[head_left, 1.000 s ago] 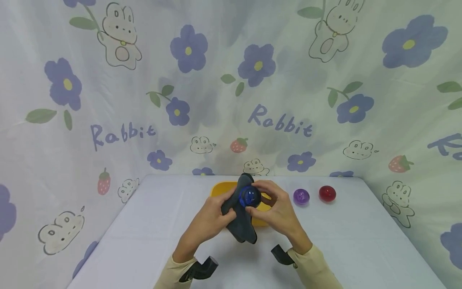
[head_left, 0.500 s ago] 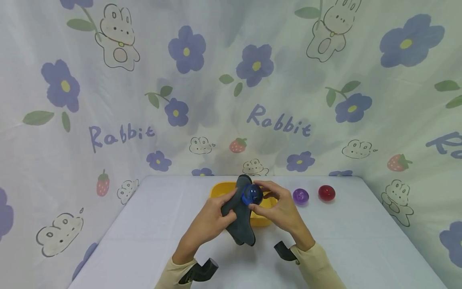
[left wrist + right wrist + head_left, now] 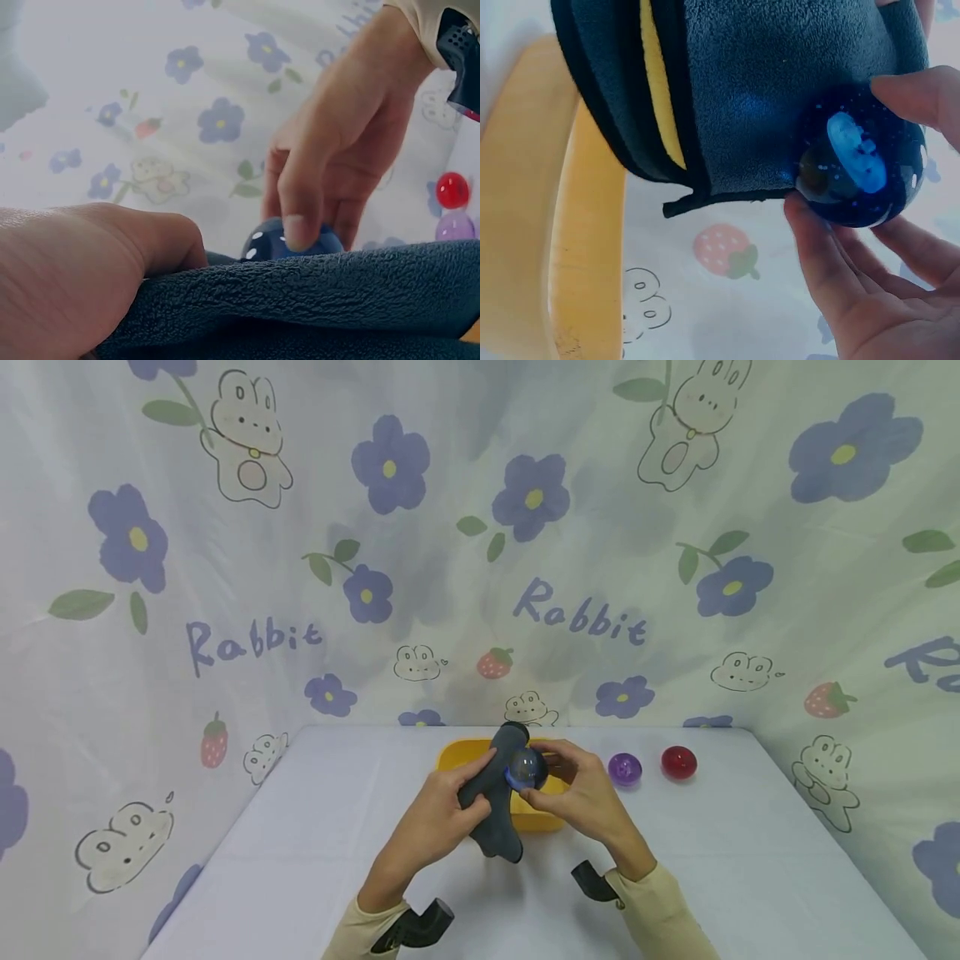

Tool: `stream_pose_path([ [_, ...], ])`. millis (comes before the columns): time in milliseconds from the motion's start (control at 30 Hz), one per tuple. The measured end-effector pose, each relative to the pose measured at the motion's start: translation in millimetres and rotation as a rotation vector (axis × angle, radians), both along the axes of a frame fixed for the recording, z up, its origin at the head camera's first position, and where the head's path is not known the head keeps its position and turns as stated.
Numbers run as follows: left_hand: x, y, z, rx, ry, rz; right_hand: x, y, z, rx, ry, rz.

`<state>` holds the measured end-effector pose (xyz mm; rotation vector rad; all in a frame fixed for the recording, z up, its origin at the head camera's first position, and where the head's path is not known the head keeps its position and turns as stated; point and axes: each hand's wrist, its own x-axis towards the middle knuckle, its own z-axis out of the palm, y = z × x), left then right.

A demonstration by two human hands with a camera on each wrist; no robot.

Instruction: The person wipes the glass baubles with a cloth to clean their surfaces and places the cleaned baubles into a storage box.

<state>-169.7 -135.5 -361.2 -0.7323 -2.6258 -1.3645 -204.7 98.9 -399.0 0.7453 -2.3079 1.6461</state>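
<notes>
Pale fabric (image 3: 450,552) printed with purple flowers, strawberries, cartoon rabbits and the word "Rabbit" fills the upper part of the head view and runs down both sides. Below it, a white counter (image 3: 322,810) spreads across the lower half of the frame.

Near the centre, the left hand (image 3: 438,810) grips a dark grey-blue cloth (image 3: 497,810), thumb on the near face, the folds hanging down toward the lower middle. Just right of it, the right hand (image 3: 581,789) holds a clear blue ball (image 3: 527,767) between thumb and fingers, right up against the cloth. Seen from the right wrist, the ball sits at the cloth's lower right corner, and a strip of yellow shows between the dark-edged folds at upper left.

Behind the hands stands a yellow bin (image 3: 536,822), partly hidden by the cloth; the right wrist view has its wall along the left edge. To the right of the hands, a purple ball (image 3: 625,769) and a red ball (image 3: 678,763) rest on the counter, near each other but apart.

Cream sleeves (image 3: 663,910) come in from the bottom edge, each with a black device (image 3: 420,927) at the wrist.
</notes>
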Motion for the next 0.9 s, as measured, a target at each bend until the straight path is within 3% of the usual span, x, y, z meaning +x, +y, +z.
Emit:
stream_pose_path([
  [133,0.1,0.3,-0.4,0.007,0.035,0.005,-0.4,-1.2,-1.2,0.007,-0.028,0.007],
  [367,0.1,1.1,-1.1,0.015,0.08,0.02,0.2,-3.1,-2.8,0.065,0.016,-0.012],
  [667,0.5,2.7,0.7,0.002,0.116,0.062,4.6,-7.5,-0.7,0.073,0.054,0.038],
  [900,-1.4,2.4,-0.8,-0.006,0.118,0.059,8.0,-9.4,1.7,0.058,0.067,0.066],
])
